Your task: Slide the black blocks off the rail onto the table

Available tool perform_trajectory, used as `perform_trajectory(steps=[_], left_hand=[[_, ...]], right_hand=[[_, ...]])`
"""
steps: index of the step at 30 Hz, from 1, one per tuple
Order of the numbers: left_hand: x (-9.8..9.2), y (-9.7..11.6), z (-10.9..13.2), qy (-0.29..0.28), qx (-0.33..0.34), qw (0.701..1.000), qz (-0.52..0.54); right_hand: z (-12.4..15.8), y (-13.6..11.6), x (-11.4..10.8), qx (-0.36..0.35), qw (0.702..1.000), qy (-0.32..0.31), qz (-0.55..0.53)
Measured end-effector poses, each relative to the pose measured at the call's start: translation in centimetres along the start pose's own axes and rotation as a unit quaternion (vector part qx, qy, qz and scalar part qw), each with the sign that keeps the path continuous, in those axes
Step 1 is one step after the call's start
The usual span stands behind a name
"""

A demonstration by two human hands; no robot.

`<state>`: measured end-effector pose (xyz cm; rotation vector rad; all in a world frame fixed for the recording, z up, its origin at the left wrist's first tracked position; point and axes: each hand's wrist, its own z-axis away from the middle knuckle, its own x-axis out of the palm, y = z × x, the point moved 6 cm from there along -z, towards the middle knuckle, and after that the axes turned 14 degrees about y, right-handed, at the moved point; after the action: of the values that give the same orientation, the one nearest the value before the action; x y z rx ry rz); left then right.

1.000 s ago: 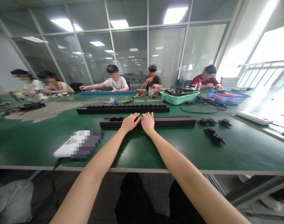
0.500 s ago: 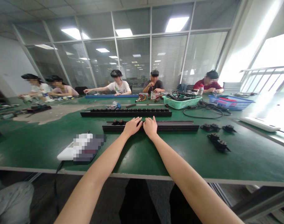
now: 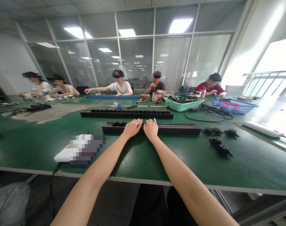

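A long black channel lies crosswise on the green table in front of me. Both hands rest over its middle, close together and backs up. My left hand has its fingers angled right and bent over the channel. Just beside it, my right hand points forward with the fingers drawn together over the same channel. Whatever lies beneath the fingertips is hidden. Two small black parts sit in the channel left of my left hand. Behind it stands a second black channel, lined with several similar parts.
Loose black parts lie to the right. A white device with a cable is at the front left. Farther back are a green basket of cables, a blue basket and a crumpled cloth. Several people sit across the table.
Both hands stay over the channel, almost unmoved. The view has shifted slightly. At the far right, a person's hands have shifted a little.
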<state>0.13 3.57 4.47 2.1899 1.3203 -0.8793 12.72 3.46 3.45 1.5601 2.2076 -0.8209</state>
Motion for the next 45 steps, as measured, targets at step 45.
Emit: perform_trajectory(steps=[45], left_hand=[[-0.2,0.4,0.0,-0.005,-0.004,1.000,-0.008]], right_hand=[[0.0,1.8,-2.3,0.072,0.995,-0.015,0.068]])
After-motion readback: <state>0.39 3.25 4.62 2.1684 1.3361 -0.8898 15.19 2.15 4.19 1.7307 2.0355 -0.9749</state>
